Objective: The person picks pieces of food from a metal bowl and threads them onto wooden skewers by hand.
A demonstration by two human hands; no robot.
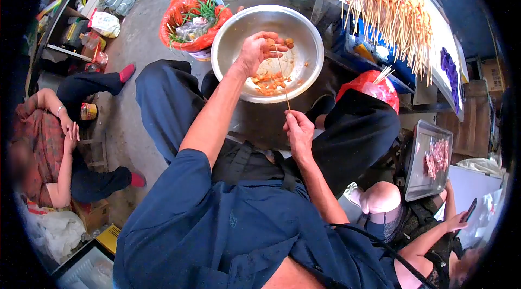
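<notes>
Left hand [259, 54]: over the wide silver metal bowl [223, 49], fingers curled near the upper end of a thin, pale wooden skewer [282, 78], beside orange-brown food chunks [289, 43]. Whether these fingers press on a chunk or on the stick, cannot tell.

Right hand [299, 132]: just outside the near rim of the bowl, thumb and fingers pinching the lower end of the skewer. Skewer slants across the near rim, upper end above the bowl's interior.

Bowl contents: small orange food pieces [270, 84], gathered mostly toward the near side.

Surroundings: red plastic-lined bucket [179, 12] with green stalks, left of the bowl. Many loaded skewers [388, 4] lie on a white board at upper right. Metal tray [422, 167] at right holds pinkish skewered pieces. One seated person [40, 131] at left; another [420, 245] at lower right holds a dark phone [471, 210].
</notes>
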